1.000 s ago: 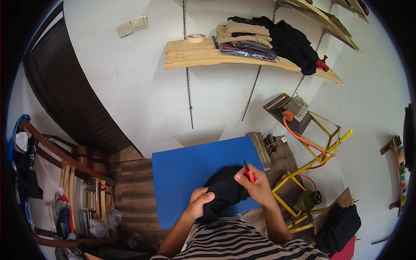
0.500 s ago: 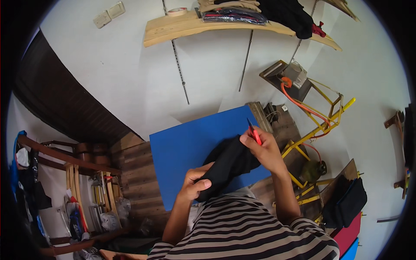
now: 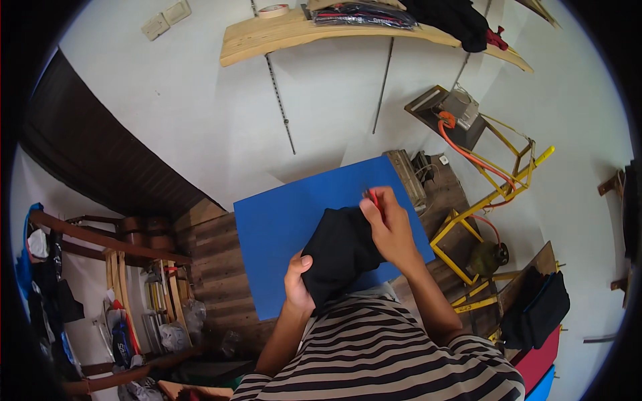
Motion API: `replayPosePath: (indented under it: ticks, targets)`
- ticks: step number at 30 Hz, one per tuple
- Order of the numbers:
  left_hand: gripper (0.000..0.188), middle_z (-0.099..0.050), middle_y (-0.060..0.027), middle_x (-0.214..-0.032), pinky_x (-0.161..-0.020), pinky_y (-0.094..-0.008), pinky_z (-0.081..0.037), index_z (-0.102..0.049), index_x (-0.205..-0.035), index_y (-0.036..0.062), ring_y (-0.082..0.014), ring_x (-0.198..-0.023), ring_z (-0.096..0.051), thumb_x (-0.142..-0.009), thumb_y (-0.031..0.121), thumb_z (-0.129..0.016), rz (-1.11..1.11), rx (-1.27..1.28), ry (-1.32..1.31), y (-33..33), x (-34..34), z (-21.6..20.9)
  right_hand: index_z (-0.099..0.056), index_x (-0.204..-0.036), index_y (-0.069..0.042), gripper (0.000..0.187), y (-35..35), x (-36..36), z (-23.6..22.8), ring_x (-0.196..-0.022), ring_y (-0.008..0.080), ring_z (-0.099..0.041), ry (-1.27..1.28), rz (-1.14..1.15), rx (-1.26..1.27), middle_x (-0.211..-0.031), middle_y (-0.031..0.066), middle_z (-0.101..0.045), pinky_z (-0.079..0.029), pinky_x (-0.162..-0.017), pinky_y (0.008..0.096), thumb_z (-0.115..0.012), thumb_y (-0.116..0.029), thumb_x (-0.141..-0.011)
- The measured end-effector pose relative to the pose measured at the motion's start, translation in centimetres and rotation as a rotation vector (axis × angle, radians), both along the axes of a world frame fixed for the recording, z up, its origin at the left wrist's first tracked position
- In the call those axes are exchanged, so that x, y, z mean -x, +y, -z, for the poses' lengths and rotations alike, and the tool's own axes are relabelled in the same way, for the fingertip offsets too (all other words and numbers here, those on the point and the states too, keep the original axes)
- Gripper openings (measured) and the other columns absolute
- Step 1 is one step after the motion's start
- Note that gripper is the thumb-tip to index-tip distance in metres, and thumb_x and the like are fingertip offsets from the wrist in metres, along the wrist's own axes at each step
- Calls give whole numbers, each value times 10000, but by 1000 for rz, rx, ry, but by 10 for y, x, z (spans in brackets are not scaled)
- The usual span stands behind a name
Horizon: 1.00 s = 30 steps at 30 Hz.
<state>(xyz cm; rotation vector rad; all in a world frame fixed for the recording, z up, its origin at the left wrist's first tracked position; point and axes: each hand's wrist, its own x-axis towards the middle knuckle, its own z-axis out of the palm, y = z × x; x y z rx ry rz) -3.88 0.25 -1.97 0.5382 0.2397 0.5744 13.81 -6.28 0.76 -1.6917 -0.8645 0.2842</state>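
Observation:
A piece of black cloth (image 3: 341, 250) hangs in loose folds above the blue tabletop (image 3: 267, 234). My left hand (image 3: 297, 281) grips its left edge, thumb on top. Close to the cloth's upper right side is my right hand (image 3: 390, 227), closed around a small red tool (image 3: 374, 198) with a dark tip, which looks like thread snips. Most of that tool is hidden by the fingers. Whether the right hand also pinches the cloth cannot be made out.
A wooden shelf (image 3: 267, 43) with folded clothes spans the far wall. On the right stands a yellow metal frame (image 3: 495, 197) with an orange hose and a gas cylinder (image 3: 487, 257). Dark folded cloths (image 3: 535, 307) lie at the lower right, and a cluttered rack (image 3: 120, 247) stands left.
The black cloth has been turned and spread wider. My right hand has moved slightly left and up, and the red tool has tipped so that less of it shows.

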Motion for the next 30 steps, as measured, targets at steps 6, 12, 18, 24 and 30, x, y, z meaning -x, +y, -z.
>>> replayPosePath:
  ticks: [6, 12, 18, 24, 30]
  targets:
    - [617, -567, -211, -1214, -937, -360, -465, -421, -1285, -115, -277, -1054, -600, -827, 284, -529, -50, 22, -60, 4, -1, 0, -557, -914, -24, 272, -15, 23, -16, -575, 304, -621, -384, -157, 116, -700, 136, -620, -485, -522, 365, -662, -256, -820]
    - [564, -535, -198, -1269, -1004, -376, -411, -435, -1290, -86, -291, -1137, -549, -839, 249, -487, -7, 57, -111, 4, 1, 4, -550, -817, -31, 242, -7, 25, -6, -549, 291, -607, -454, -84, 111, -650, 117, -598, -465, -493, 360, -672, -239, -799]
    - [556, -526, -203, -1281, -1014, -364, -398, -428, -1295, -90, -283, -1145, -544, -854, 244, -482, 4, -8, -107, 4, 1, 2, -528, -750, -31, 264, -8, 22, -7, -517, 298, -578, -416, -123, 208, -584, 128, -561, -433, -471, 371, -646, -259, -813]
    - [522, -620, -200, -1102, -849, -310, -497, -493, -1193, -130, -238, -948, -636, -854, 267, -506, -56, 1, -43, 1, 1, 4, -524, -736, -26, 258, -5, 26, -2, -497, 295, -566, -364, -112, 169, -573, 129, -552, -431, -473, 368, -646, -241, -807]
    - [508, -625, -195, -1076, -830, -304, -499, -503, -1178, -130, -224, -934, -635, -857, 265, -500, -37, -12, -52, 2, 3, 4, -517, -756, -26, 230, -7, 26, -2, -478, 259, -499, -314, -174, 137, -561, 117, -500, -403, -472, 343, -640, -210, -818]
